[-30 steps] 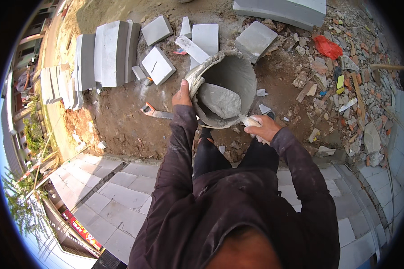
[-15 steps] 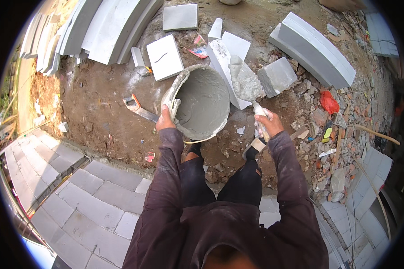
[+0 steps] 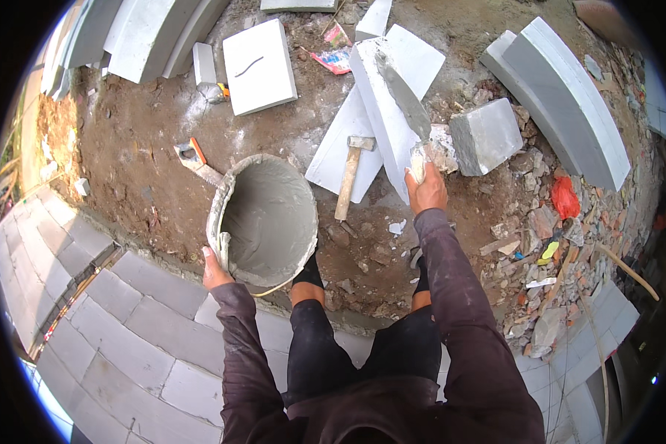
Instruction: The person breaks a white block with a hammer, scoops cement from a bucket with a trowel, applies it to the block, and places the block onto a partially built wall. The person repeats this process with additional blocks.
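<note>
My left hand (image 3: 214, 269) grips the rim of a mortar-crusted bucket (image 3: 226, 185), tilted so its wet grey mortar (image 3: 266, 222) shows. My right hand (image 3: 427, 190) is closed round the mortar-caked handle of a trowel (image 3: 419, 164). The trowel's blade lies along the narrow side of a long pale block (image 3: 374, 100), where a strip of grey mortar (image 3: 403, 92) shows; blade and mortar are hard to tell apart. Under that block sits a white slab (image 3: 337, 152). On the slab, between bucket and block, rests a hammer (image 3: 349, 174) with a wooden handle.
A handsaw (image 3: 196, 159) lies left of the bucket. Beyond it are a square white block (image 3: 260, 66) and stacked curved blocks (image 3: 159, 37). To the right sit a grey block (image 3: 487, 137), a curved block (image 3: 559, 100) and rubble with a red bag (image 3: 565, 198). Block paving (image 3: 155, 325) runs behind me.
The bucket has moved left and nearer with my left hand. My right hand has carried the trowel forward from above the ground onto the long block. The hammer has come into sight.
</note>
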Available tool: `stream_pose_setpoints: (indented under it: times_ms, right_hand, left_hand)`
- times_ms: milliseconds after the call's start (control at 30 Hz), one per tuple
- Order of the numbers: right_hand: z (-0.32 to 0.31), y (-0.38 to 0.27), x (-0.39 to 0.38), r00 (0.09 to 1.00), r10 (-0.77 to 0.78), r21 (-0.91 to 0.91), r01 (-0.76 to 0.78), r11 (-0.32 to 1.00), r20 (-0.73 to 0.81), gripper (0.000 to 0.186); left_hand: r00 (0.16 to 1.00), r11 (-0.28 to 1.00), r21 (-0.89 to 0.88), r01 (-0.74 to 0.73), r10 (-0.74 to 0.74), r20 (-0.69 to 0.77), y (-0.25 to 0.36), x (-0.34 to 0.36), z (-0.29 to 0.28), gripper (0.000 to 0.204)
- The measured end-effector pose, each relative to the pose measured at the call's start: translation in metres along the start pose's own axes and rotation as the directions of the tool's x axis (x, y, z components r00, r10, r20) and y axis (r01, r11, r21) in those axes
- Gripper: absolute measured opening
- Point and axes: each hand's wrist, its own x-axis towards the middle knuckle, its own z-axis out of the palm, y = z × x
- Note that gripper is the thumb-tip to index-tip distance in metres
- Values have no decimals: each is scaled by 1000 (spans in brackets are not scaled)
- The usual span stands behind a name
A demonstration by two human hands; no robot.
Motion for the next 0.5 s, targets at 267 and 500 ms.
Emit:
stream_pose_setpoints:
  times_ms: [267,500]
  right_hand:
    - [-46,47,7,974,151,-29,-148,989,168,52]
    - [-70,34,107,951,34,25,-44,999,307,76]
  left_hand:
    - [988,987,61,151,-153,33,-27,-17,28,44]
    - [979,984,107,145,-158,131,-21,-33,59,42]
